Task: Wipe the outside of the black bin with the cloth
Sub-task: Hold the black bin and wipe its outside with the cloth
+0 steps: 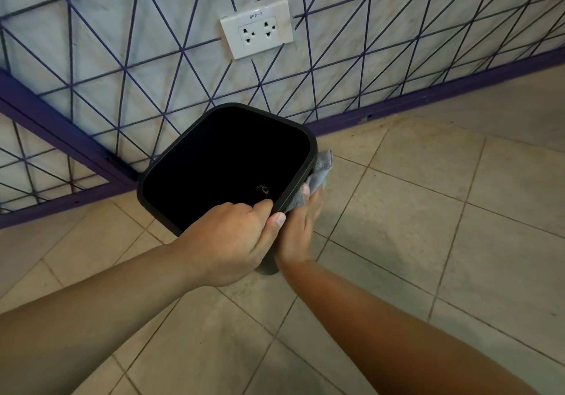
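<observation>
Mostly hidden: outer walls of the bin (301, 162), screened by its own rim and by both hands; only a sliver of dark side shows below the left hand (230, 238); inside black and near featureless, save 1 small roundish glint low down, too dim to identify. Cloth (319, 170) partly covered too, grey folds poking out above the right hand (298, 229), the rest tucked between palm and bin.

Stands on the tiled floor (428, 226) in the corner, just in front of the wall (153, 58) with its purple line pattern and purple skirting; mouth open toward the camera, long axis running roughly upright, tipped slightly toward the viewer; rounded-square rim, corners pointing up-left and down-right.

Left forearm reaching in from lower left; fingers curled over the near rim into the bin, thumb pressed on the outside edge, gripping. Right forearm coming from lower right; hand flat against the right outer side, fingers extended upward, pressing the cloth to the bin.

White double socket (256, 29) on the wall above, labelled 8PP-2.
</observation>
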`<state>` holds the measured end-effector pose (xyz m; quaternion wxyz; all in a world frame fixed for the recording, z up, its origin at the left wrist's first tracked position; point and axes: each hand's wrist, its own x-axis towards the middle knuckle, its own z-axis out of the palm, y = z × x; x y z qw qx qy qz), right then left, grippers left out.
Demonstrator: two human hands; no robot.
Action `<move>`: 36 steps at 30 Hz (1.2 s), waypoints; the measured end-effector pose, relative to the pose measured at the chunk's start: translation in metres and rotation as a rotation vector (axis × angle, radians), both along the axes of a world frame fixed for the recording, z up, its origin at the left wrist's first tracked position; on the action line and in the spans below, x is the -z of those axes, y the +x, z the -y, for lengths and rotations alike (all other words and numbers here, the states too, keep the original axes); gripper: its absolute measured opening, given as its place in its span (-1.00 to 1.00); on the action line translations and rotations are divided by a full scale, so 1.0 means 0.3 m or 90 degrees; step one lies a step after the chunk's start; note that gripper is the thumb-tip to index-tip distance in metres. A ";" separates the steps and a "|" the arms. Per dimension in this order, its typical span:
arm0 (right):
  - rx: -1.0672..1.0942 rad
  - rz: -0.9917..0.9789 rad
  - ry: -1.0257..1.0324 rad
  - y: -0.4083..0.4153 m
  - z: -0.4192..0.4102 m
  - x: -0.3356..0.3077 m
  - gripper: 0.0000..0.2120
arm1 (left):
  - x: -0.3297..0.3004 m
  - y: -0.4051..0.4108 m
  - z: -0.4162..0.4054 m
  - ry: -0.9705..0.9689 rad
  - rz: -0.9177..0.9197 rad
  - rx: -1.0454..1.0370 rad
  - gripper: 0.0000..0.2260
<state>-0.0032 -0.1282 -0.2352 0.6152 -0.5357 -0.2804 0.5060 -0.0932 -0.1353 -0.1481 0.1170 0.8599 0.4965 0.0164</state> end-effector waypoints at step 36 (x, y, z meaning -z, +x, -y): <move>-0.027 -0.025 -0.105 0.042 -0.124 0.039 -0.24 | 0.000 0.003 0.006 0.027 -0.040 -0.027 -0.29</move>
